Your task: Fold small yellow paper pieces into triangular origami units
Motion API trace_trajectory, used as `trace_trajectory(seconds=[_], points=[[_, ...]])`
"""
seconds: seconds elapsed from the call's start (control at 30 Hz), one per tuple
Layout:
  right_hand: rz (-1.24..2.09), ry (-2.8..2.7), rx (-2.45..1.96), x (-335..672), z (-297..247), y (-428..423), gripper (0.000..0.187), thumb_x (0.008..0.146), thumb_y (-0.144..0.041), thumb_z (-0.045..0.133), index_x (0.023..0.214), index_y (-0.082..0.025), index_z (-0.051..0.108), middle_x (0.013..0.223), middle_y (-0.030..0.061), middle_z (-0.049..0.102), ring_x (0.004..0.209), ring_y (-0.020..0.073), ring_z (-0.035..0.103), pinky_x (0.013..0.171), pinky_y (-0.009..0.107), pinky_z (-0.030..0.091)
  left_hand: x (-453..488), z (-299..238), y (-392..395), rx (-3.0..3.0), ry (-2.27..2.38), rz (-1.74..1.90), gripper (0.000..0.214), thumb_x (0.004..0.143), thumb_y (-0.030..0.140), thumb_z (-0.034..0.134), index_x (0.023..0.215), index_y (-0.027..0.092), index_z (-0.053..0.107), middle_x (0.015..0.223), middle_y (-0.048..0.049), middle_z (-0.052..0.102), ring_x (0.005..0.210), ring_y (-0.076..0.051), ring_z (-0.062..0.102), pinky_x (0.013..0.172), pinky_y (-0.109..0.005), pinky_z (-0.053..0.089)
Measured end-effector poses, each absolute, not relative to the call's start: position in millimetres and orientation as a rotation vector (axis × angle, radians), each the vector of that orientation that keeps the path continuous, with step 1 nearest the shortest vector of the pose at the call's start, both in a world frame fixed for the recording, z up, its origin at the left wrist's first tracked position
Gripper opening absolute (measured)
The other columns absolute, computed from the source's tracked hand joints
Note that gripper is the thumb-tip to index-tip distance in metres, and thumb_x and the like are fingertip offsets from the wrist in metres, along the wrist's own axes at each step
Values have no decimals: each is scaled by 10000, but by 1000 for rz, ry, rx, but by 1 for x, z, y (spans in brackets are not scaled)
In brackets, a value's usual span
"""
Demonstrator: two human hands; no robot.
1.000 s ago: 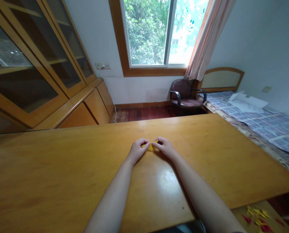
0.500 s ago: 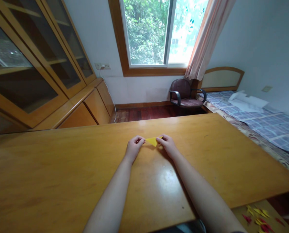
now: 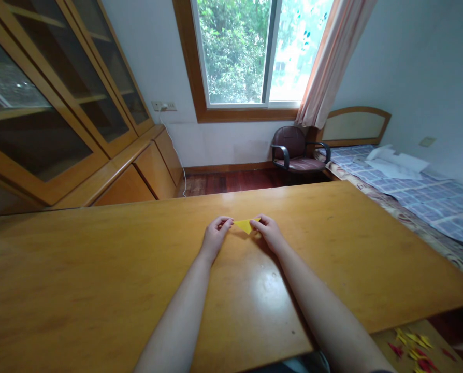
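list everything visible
table: 1, brown, foreground
paper: 1, yellow, centre
low board: 1, tan, lower right
small pieces: several, yellow and red, on board
cabinet: 1, brown, left
window: 1, brown frame, back
curtain: 1, pink, beside window
bed: 1, blue plaid, right
chair: 1, maroon, beside bed
sheets: uncounted, white, on bed
wall plates: 2, pale, flanking window
cord: 1, white, beside cabinet
forearms: 2, bare, foreground
left hand: 1, bare, holding paper
right hand: 1, bare, holding paper

Over the table (image 3: 243, 285), our left hand (image 3: 216, 232) and right hand (image 3: 269, 231) pinch a yellow triangle (image 3: 244, 226); beyond the table we see a chair (image 3: 290, 142) and a window (image 3: 235, 57).
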State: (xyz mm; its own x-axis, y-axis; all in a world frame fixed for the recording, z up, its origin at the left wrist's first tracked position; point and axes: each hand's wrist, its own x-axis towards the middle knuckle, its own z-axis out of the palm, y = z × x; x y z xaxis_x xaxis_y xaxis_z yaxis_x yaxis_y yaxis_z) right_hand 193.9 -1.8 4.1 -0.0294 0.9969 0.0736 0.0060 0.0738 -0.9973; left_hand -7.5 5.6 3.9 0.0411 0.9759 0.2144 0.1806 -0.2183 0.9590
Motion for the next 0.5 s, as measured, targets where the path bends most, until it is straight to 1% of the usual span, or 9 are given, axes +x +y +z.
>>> trace_trajectory(seconds=[0.17, 0.5], points=[[1178, -1274, -1133, 194, 3, -2, 272, 744, -434, 670, 690, -173, 617, 642, -16, 594, 597, 130, 522, 590, 245, 391, -8, 4, 5, 1546, 1197, 1223, 255, 818, 415, 614, 867, 179, 697, 855, -41, 711, 835, -182, 663, 765, -269, 511], [1182, -1300, -1129, 195, 4, -2, 270, 755, -432, 658, 695, -172, 619, 648, -16, 601, 609, 131, 527, 609, 248, 401, -4, 7, 0, 1701, 1191, 1161, 183, 804, 342, 654, 899, 192, 698, 884, -38, 700, 800, -164, 651, 730, -263, 523]])
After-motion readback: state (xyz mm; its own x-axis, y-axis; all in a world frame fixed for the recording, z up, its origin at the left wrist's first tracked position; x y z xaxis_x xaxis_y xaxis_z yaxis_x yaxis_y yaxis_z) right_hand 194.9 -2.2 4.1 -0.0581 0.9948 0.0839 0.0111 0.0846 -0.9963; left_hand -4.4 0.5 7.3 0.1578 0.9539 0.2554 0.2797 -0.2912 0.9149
